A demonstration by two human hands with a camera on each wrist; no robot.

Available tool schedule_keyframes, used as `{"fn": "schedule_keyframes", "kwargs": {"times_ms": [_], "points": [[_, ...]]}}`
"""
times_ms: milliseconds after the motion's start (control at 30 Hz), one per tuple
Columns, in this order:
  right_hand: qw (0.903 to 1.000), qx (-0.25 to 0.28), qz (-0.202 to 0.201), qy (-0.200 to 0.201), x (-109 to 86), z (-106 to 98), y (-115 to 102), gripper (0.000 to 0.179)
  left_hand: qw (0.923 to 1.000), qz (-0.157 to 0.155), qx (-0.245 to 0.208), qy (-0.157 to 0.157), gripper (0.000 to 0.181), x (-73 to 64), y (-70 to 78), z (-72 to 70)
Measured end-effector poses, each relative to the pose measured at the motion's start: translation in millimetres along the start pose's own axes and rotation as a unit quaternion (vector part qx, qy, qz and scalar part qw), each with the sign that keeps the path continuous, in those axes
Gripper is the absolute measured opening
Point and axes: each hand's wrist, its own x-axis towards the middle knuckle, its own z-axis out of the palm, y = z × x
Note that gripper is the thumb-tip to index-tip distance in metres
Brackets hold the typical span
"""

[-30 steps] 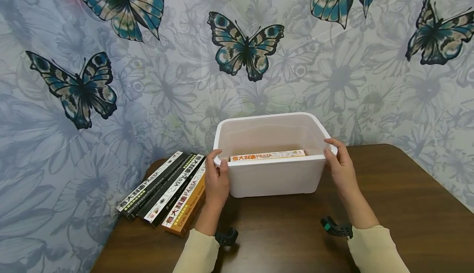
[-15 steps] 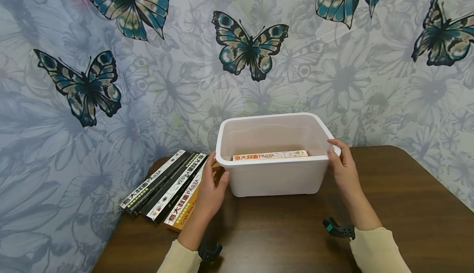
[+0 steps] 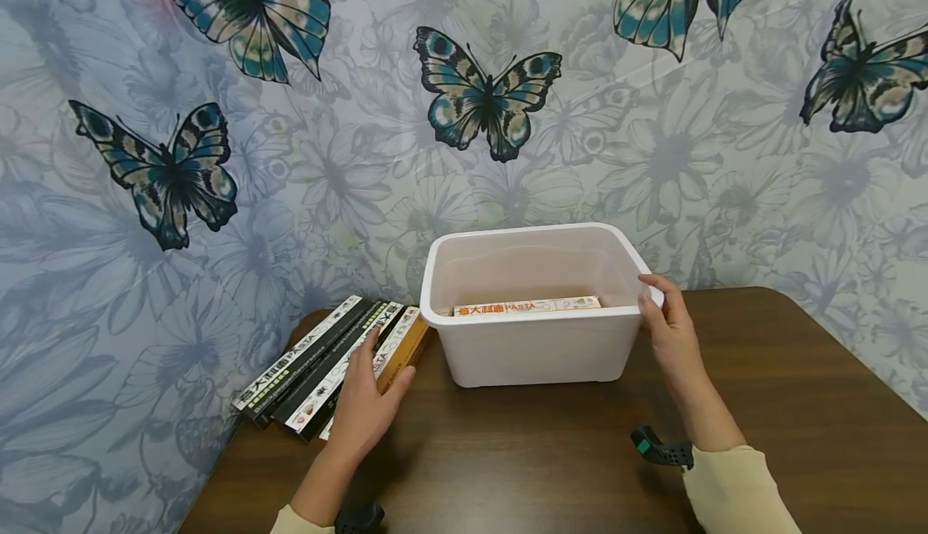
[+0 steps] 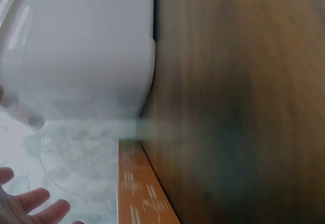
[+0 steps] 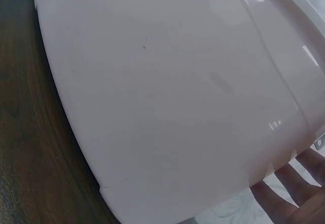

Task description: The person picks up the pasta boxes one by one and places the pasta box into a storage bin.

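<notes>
A white plastic bin (image 3: 536,350) stands on the table, with a pasta box (image 3: 525,306) inside whose white printed edge shows over the front rim. My right hand (image 3: 670,329) grips the bin's right rim corner; its fingers lie against the side wall in the right wrist view. Left of the bin, my left hand (image 3: 361,405) hovers with spread fingers over several pasta boxes lying side by side. Nearest to it is the orange box (image 3: 408,349), partly covered by the hand, beside black boxes (image 3: 293,357). In the left wrist view the fingers (image 4: 53,211) are apart from the orange box.
The brown wooden table (image 3: 536,461) backs onto a wall (image 3: 326,220) with a butterfly pattern. Its right edge slopes away beyond my right hand. Black bands (image 3: 661,447) are worn at both wrists.
My left hand has let go of the bin's left rim corner and moved left and down over the pasta boxes. The right hand keeps its hold on the bin.
</notes>
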Motion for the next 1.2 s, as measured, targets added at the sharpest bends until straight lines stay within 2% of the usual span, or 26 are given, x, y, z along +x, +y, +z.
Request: {"fn": "schedule_keyframes", "kwargs": {"times_ms": [167,467,633,900,1200], "points": [[1.0000,-0.008,0.003,0.000,-0.2,1,0,0.042,0.9988,-0.021,0.041,-0.015,0.091,-10.2,-11.1,-8.9],[0.9999,-0.008,0.009,-0.001,0.0,2,0,0.044,0.9958,-0.036,0.082,-0.017,0.099,-22.7,-28.3,-16.7],[1.0000,0.000,0.006,0.001,0.3,2,1,0.043,0.9952,-0.044,0.086,-0.016,0.101,-27.9,-36.5,-18.0],[1.0000,-0.005,-0.002,0.003,1.0,1,2,0.042,0.9942,-0.075,0.066,-0.039,0.099,-33.3,-47.8,-20.1],[0.9997,-0.018,-0.013,-0.007,-0.3,-1,1,0.043,0.9940,-0.077,0.061,-0.048,0.099,-37.1,-52.7,-19.7]]}}
